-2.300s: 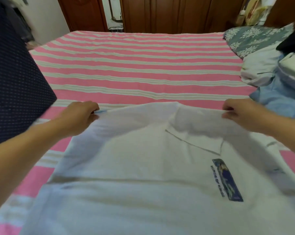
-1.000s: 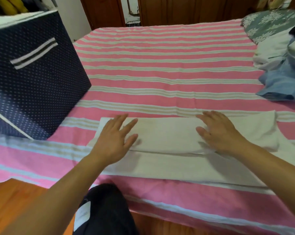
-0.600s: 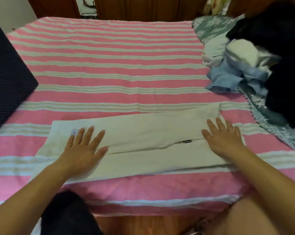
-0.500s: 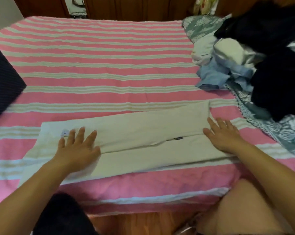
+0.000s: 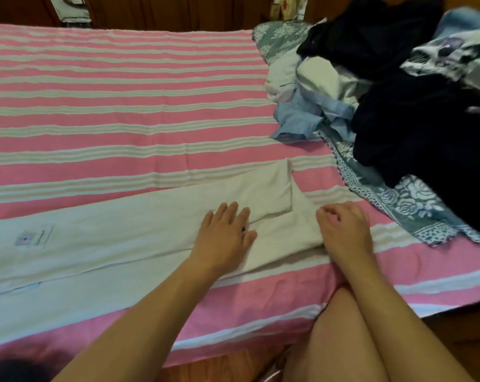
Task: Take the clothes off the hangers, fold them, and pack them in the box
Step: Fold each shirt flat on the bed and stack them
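Faintly, white shirt shows a small label, writing unreadable

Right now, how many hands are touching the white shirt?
2: the left hand lies flat near the white shirt's right end; the right hand curls at that end's edge.

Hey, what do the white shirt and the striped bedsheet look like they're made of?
White shirt: looks like soft matte cotton knit; it lies limp and creases gently. Striped bedsheet: likely woven cotton, matte, with slightly raised, textured pale stripes. Neither is certain.
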